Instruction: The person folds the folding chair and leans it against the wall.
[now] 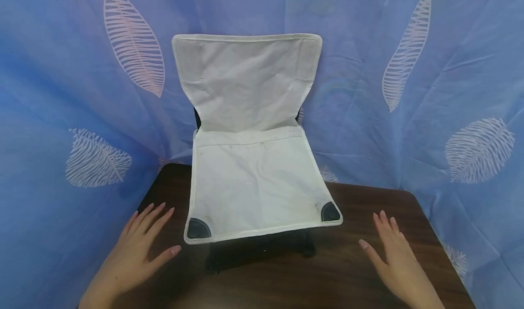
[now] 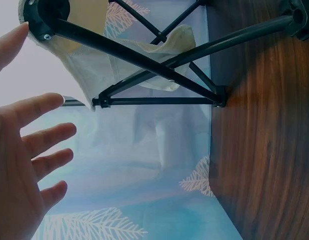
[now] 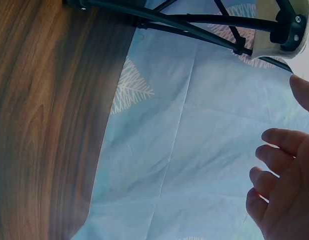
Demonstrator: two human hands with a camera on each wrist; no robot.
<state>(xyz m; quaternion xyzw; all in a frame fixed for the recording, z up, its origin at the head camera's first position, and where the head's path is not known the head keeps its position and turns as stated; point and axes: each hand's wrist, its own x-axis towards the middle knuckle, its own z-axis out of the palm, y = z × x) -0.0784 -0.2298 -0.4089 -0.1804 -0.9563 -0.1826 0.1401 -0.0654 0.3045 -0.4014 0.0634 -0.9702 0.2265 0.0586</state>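
While upright, chair (image 1: pixel 262 181) between hands (image 1: pixel 137 250) (image 1: pixel 396 260)

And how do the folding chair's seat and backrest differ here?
The backrest rises upright, while the seat extends forward from its base. In the head view, the backrest narrows downward, whereas the seat widens toward its front edge. The seat has dark patches at its front corners; the backrest shows none on its visible face. Both are whitish fabric.

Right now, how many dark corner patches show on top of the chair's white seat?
2: the left patch on the seat's near left corner and the right patch on its near right corner.
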